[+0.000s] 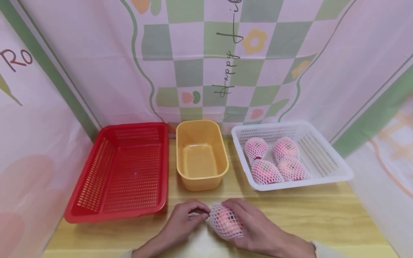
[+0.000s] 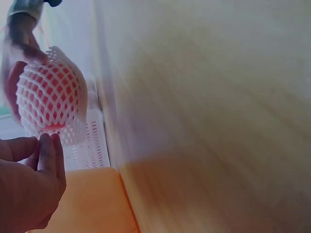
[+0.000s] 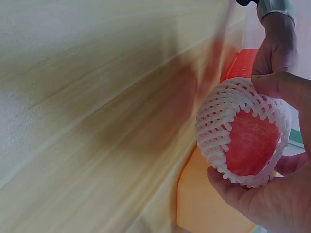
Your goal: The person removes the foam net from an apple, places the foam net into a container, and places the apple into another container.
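Observation:
A round red fruit (image 1: 227,221), wrapped in a white foam net (image 2: 51,94), is held just above the front of the wooden table. My right hand (image 1: 258,227) grips it from the right side, thumb and fingers spread around the net. At the fruit's left end, my left hand (image 1: 184,220) pinches the edge of the net between thumb and fingertips, as the left wrist view shows. Through the net's open end in the right wrist view, bare red skin (image 3: 252,143) is visible, facing that camera.
Behind the hands stands a deep yellow bin (image 1: 202,184). To its left is a red slotted basket (image 1: 164,168); to its right, a white basket (image 1: 332,161) holds several netted fruits (image 1: 287,148). A patterned cloth (image 1: 222,71) hangs behind them.

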Demonstrator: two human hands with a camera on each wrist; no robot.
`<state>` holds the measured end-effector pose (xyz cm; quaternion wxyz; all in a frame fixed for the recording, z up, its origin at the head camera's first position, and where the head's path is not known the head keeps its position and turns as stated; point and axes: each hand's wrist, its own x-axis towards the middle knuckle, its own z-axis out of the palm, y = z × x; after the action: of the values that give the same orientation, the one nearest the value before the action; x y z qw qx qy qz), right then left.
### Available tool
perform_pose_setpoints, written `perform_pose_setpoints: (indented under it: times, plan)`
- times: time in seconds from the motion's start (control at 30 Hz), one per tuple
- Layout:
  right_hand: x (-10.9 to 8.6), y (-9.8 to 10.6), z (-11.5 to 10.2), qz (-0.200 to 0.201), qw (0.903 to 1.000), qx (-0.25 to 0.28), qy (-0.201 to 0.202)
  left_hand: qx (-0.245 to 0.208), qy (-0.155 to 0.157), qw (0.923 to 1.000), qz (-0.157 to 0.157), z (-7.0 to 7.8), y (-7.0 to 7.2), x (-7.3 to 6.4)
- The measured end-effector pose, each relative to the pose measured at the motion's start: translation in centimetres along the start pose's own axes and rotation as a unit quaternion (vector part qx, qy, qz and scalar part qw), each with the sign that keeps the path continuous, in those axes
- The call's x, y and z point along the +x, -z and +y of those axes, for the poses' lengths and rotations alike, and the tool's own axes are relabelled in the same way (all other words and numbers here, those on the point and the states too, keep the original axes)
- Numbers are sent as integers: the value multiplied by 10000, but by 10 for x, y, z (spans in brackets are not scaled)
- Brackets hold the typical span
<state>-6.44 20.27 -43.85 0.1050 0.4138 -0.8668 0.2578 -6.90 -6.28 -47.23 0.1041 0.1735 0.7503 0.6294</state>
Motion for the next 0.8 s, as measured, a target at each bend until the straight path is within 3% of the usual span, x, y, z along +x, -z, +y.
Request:
perform_pose_setpoints:
  times: [0.47, 0.8]
  plan:
    - [3, -6, 1, -32, 9996, 146, 243, -855, 370, 9949, -386, -3, -3, 1]
    - [3, -9, 1, -80, 9996, 154, 221, -1042, 399, 9914, -678, -7, -5, 1]
